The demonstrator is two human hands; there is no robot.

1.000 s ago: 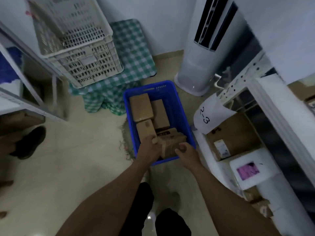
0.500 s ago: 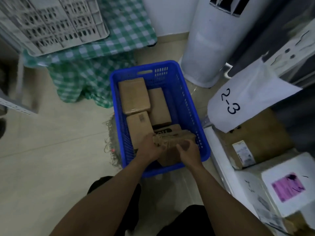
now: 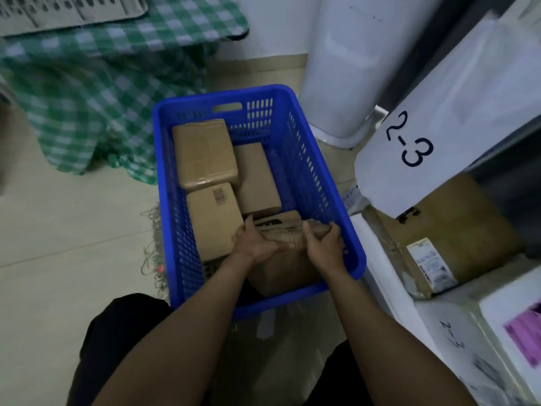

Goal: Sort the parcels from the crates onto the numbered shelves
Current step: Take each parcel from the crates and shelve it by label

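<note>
Left grip (image 3: pixel 257 244) and right grip (image 3: pixel 323 244) both clasp the brown parcel (image 3: pixel 285 271), one at each side of its top edge, with the right fingers (image 3: pixel 333 230) curled over it. This parcel stands at the 6 o'clock end of the blue crate (image 3: pixel 310 171), which sits on the floor (image 3: pixel 58 230). Three further boxes (image 3: pixel 205 153) lie toward 12 o'clock inside the crate. At 3 o'clock of the crate, a sheet marked 2-3 (image 3: pixel 409 139) hangs above a cardboard carton (image 3: pixel 456 224). Green checked cloth (image 3: pixel 96 92) lies at 10 o'clock.

white crate (image 3: pixel 58 10): cut off at top; shelf parcel label (image 3: pixel 431 266): print unreadable
</note>
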